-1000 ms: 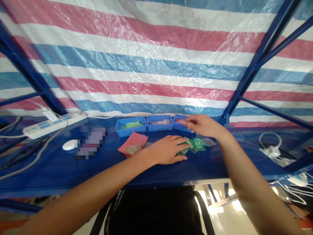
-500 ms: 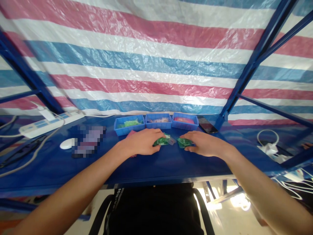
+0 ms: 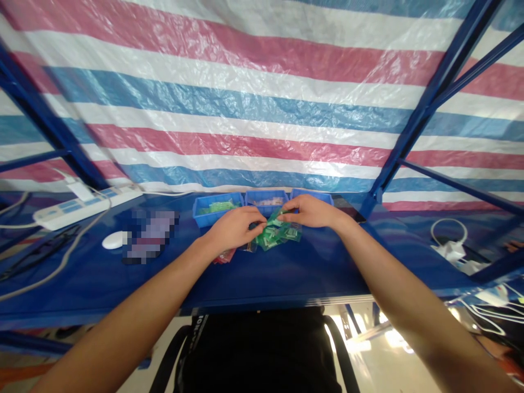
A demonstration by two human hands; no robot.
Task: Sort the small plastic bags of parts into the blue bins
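My left hand [image 3: 237,226] is closed, thumb and fingertips pinching the left edge of a green plastic packet [image 3: 273,219]. From the other side my right hand [image 3: 309,212] pinches the same packet. Beneath it on the blue table lies a loose pile of green packets [image 3: 272,239]. Close under my left hand are a dark clear packet [image 3: 249,247] and some red packets [image 3: 225,256], partly covered by the wrist. Just behind stand a blue bin with light green packets [image 3: 200,220], a blue bin with pale contents [image 3: 266,194] and a third blue bin [image 3: 323,196], mostly hidden by my right hand.
On the left are a power strip [image 3: 85,207] with cables, a white oval object [image 3: 114,240] and a blurred-out item [image 3: 153,234]. A dark phone [image 3: 350,208] lies beyond my right wrist. White chargers [image 3: 452,248] sit at the far right. Striped sheeting [image 3: 262,114] hangs behind the table.
My right hand has moved left and my left hand slightly back, so both meet at one green packet. The green packets, earlier in two bunches under the hands, now lie in one pile.
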